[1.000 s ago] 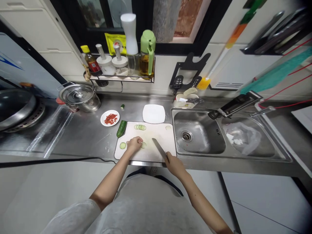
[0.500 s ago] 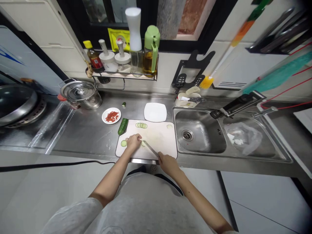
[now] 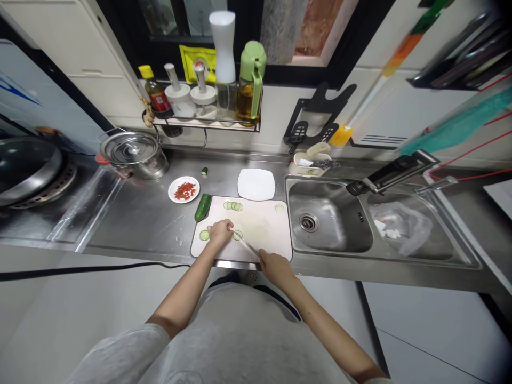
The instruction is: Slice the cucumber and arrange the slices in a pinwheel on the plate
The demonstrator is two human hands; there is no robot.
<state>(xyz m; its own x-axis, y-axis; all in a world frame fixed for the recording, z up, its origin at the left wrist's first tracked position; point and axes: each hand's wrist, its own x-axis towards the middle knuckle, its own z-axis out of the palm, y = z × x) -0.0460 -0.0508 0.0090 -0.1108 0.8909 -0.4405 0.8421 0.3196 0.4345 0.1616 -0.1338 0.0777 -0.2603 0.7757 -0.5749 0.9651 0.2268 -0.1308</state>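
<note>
On the pale cutting board [image 3: 264, 226] my left hand [image 3: 220, 233] is curled, its fingertips pressed at the left edge of a cucumber slice [image 3: 238, 235]. What lies beneath the palm is hidden. A knife [image 3: 250, 246] is gripped by its handle in my right hand [image 3: 277, 268]; its blade points up and left, with the tip at that slice. Just left of my left hand lies another cucumber round [image 3: 204, 234]. A short row of overlapping cucumber slices [image 3: 233, 206] is near the board's far edge. A large piece of cucumber [image 3: 203, 207] rests at its upper left corner.
A white plate [image 3: 256, 184] stands behind the board, and a small plate of chopped red pieces [image 3: 184, 190] to the left. A cucumber end [image 3: 204, 171] lies farther back. The double sink [image 3: 328, 213] borders the board on the right; a lidded steel pot [image 3: 136, 154] stands back left.
The whole view has shifted slightly. The knife blade has tilted a little at the slice, which now shows more of its round outline. My left hand stays in place.
</note>
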